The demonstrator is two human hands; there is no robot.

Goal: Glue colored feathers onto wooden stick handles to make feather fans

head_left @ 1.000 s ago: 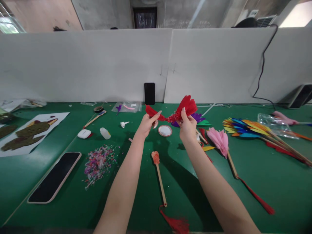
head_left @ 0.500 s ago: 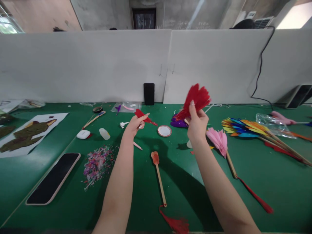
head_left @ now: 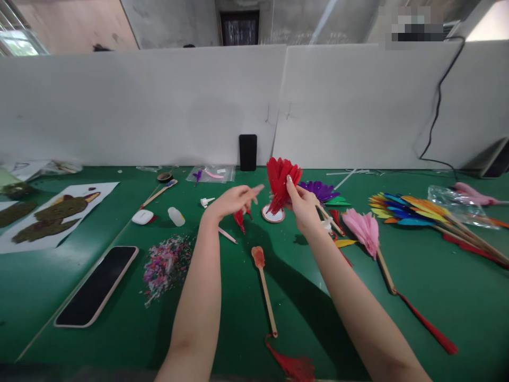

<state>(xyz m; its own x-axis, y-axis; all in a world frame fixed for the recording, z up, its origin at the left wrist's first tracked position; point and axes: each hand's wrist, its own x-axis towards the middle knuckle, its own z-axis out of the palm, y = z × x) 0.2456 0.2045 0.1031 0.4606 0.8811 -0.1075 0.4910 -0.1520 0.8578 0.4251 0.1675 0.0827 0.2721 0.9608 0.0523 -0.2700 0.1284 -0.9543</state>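
Observation:
My right hand point(head_left: 304, 204) pinches a fanned bunch of red feathers point(head_left: 283, 178), its tips pointing up, above the green table. My left hand point(head_left: 236, 200) is just left of the bunch, apart from it, with the index finger stretched towards it. Directly under the left hand show more red feathers point(head_left: 239, 220), partly hidden by the fingers; they appear to be out of its grip. A wooden stick point(head_left: 266, 297) with a reddish smear on its rounded head and a red tassel lies between my forearms. Behind the red bunch is a small round white dish point(head_left: 273, 215) with a red rim.
Purple feathers point(head_left: 320, 191), a pink feather fan point(head_left: 361, 228) and multicoloured feather fans point(head_left: 405, 209) lie to the right. On the left are a phone point(head_left: 97, 286), a scatter of coloured bits point(head_left: 167, 265) and a small bottle point(head_left: 176, 216). A white partition point(head_left: 159, 106) stands behind.
The red bunch in my right hand has moved left and down, turning more upright. My left hand has shifted right and extended its finger; its red feathers now show beneath it.

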